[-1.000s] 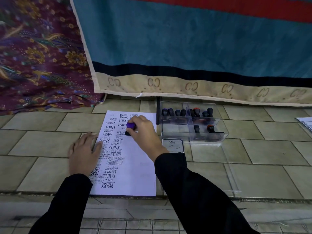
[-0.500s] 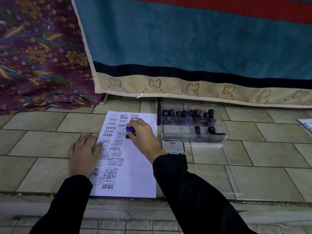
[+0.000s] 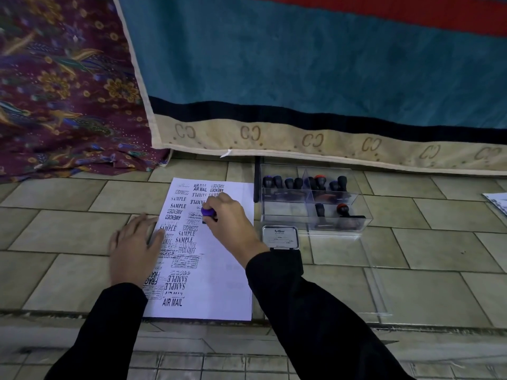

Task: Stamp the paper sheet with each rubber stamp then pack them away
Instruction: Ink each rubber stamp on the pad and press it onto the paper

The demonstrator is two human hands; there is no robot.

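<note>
- Right hand [image 3: 233, 223] grips our purple-capped black rubber stamp [image 3: 208, 212], still pressed upper-middle on the white paper sheet [image 3: 219, 283].
- Left hand [image 3: 134, 248], flat, steadies the sheet's left edge.
- Nothing has shifted; we judge this imprint unfinished.

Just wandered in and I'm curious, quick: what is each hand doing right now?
Left hand: open, fingers flat on the paper's left edge.
Right hand: closed around a purple-topped stamp on the paper.

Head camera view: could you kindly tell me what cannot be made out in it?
Purple-capped rubber stamp: head view, face hidden by the right hand.
White printed sheet, far right: head view, cut off by the frame edge.
White ink pad lid: head view, fine print too small.
</note>
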